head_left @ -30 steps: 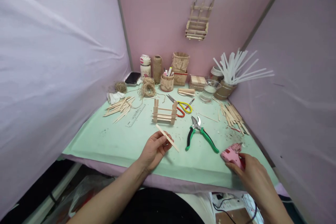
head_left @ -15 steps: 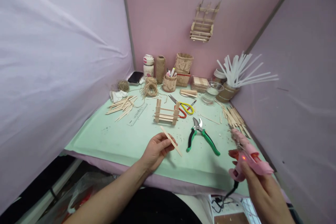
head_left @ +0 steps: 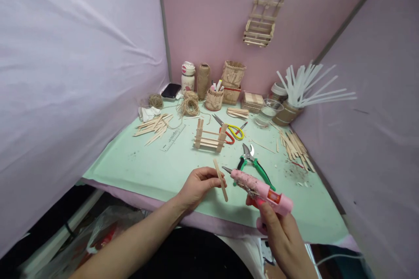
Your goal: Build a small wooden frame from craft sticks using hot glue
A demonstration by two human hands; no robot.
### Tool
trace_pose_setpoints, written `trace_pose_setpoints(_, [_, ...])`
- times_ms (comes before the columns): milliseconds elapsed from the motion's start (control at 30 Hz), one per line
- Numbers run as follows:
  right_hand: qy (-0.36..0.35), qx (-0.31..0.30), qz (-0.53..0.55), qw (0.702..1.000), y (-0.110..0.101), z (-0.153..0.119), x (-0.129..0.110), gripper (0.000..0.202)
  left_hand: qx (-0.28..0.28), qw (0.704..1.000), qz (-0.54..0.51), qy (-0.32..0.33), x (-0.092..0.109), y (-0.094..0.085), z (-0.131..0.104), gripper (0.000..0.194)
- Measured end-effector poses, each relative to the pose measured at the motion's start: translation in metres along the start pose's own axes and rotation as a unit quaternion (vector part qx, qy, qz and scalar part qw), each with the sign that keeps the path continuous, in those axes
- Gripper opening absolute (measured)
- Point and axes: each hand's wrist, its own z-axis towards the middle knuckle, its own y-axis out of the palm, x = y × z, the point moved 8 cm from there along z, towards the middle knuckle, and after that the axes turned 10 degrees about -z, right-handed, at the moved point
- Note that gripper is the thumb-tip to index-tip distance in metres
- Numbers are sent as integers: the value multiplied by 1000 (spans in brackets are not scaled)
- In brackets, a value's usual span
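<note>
Between the thumb and fingers of my left hand [head_left: 204, 185] is a flat wooden craft stick [head_left: 221, 181], held tilted above the table's front part. My right hand [head_left: 275, 222] is wrapped round the grip of a pink hot glue gun [head_left: 258, 187]. The gun's metal nozzle points left, close to the stick's upper end; whether they touch I cannot tell. Beyond my left hand stands a small frame of craft sticks [head_left: 210, 136], with upright posts and crossbars. Green-handled pruning shears [head_left: 253, 163] lie open behind the glue gun, which partly covers them.
Loose sticks lie at left [head_left: 153, 128] and right [head_left: 296, 148]. Scissors [head_left: 234, 130], a ruler [head_left: 173, 138], twine [head_left: 190, 104], a plastic cup [head_left: 268, 113] and a holder of white glue sticks [head_left: 286, 113] stand or lie farther back. A stick-built hanging piece [head_left: 260, 30] is on the wall.
My right hand has brought the glue gun left, from the table's right side to the craft stick. My left hand has turned the stick more upright. The view has shifted slightly.
</note>
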Motion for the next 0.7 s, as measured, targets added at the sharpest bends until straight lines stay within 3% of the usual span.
trace_pose_setpoints(233, [-7,-3,-1,1000,6,1,4,48,-44,996,72,9,3,8,-2,9])
trace_pose_setpoints(700, [18,-6,-2,1000,5,1,0,52,-59,995,82,14,2,8,-1,11])
